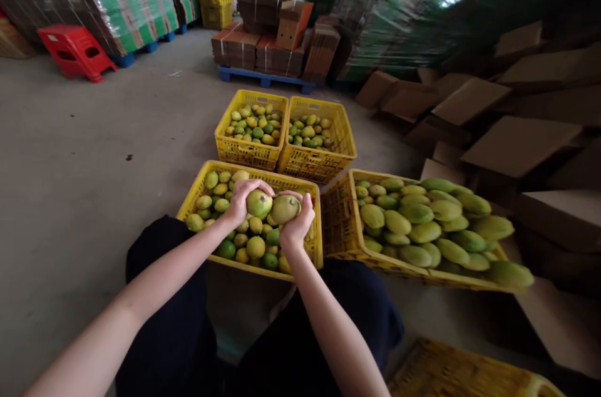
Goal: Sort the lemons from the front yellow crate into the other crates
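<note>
My left hand (244,196) is wrapped round a yellow-green lemon (259,203), its end facing me. Close beside it, my right hand (299,221) grips a paler green lemon (285,209). The two fruits sit side by side, almost touching, above a yellow plastic crate (200,181) between my knees. That crate holds many yellow and green lemons (256,247), some partly hidden by my hands and forearms.
A yellow crate (340,228) heaped with long green papayas (425,232) stands at the right. Ahead are two more lemon crates (248,154). Flattened cartons (521,143) crowd the right side, a red stool (75,49) stands far left, and a blue pallet (265,77) bears stacked cardboard.
</note>
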{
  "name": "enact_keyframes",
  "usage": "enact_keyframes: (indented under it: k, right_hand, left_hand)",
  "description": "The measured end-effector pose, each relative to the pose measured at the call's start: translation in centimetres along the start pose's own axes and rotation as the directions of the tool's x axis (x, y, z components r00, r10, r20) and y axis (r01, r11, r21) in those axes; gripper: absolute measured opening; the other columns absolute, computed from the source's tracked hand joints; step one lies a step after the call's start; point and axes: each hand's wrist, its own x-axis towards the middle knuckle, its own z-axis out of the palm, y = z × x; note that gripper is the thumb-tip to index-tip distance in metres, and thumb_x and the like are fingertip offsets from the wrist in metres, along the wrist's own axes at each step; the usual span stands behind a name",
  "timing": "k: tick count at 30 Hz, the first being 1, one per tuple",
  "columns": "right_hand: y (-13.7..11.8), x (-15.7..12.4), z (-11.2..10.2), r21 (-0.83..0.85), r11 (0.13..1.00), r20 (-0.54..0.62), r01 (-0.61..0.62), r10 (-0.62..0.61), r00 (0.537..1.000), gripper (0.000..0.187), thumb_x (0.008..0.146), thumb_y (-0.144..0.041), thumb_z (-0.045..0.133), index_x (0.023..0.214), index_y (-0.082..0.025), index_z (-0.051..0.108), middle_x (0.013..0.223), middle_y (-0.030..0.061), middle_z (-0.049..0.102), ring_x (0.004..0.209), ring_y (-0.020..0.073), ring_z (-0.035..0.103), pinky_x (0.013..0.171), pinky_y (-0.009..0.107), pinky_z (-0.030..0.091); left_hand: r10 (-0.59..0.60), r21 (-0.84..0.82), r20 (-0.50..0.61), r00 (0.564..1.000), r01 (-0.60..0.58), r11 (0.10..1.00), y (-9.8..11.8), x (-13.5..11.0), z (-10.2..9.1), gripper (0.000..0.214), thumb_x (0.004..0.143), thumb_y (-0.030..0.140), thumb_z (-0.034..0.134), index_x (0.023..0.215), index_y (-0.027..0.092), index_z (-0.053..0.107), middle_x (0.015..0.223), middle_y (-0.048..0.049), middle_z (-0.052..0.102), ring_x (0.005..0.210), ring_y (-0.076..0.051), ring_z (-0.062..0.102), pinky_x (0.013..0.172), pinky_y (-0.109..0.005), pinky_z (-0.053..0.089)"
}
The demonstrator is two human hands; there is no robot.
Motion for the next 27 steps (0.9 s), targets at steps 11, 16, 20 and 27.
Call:
enact_keyframes:
  k: [11,16,20,27]
  right_hand:
    - [0.5,0.0,-1.5,-0.204,0.899,0.198,0.388,-0.351,0.915,0.053,0.101,-0.05,0.038,0.078,-0.02,0.076,0.077,0.0033,0.076,0.073,0.0202,0.068,0.072,0.032,0.049]
    - [0.5,-0.1,-1.9,-0.265,0.839,0.267,0.475,-0.409,0.872,0.051,0.103,-0.046,0.035,0.082,-0.021,0.075,0.081,0.0033,0.075,0.076,0.0203,0.069,0.074,0.033,0.05]
    - [0.3,-0.5,-1.9,-0.285,0.832,0.296,0.475,-0.395,0.87,0.051,0.102,-0.047,0.036,0.08,-0.021,0.074,0.08,0.0037,0.075,0.075,0.0204,0.068,0.074,0.033,0.051]
    - [1.5,0.5,-0.7,-0.189,0.982,0.254,-0.019,0.068,0.965,0.052,0.093,-0.062,0.046,0.069,-0.022,0.07,0.069,0.0033,0.072,0.07,0.0208,0.066,0.07,0.033,0.054]
  left_hand:
    - [0.118,0.096,0.109,0.987,-0.129,0.987,1.3,-0.5,-0.3,0.044,0.088,0.052,0.056,0.063,0.021,0.077,0.068,-0.0074,0.073,0.072,-0.024,0.067,0.077,-0.038,0.051]
    - [0.142,0.161,0.143,0.98,-0.164,0.973,2.0,-1.0,-0.5,0.044,0.088,0.054,0.057,0.064,0.022,0.076,0.071,-0.008,0.073,0.073,-0.025,0.066,0.077,-0.039,0.05]
    - [0.095,0.168,0.132,0.987,-0.117,0.979,1.6,-1.5,-0.9,0.041,0.087,0.052,0.059,0.065,0.021,0.076,0.073,-0.0089,0.073,0.076,-0.025,0.066,0.081,-0.038,0.05]
    - [-0.605,-0.496,-0.188,0.773,0.458,0.738,-0.3,-1.5,-0.8,0.023,0.077,0.033,0.057,0.062,0.018,0.065,0.066,-0.0066,0.068,0.079,-0.024,0.069,0.074,-0.032,0.056]
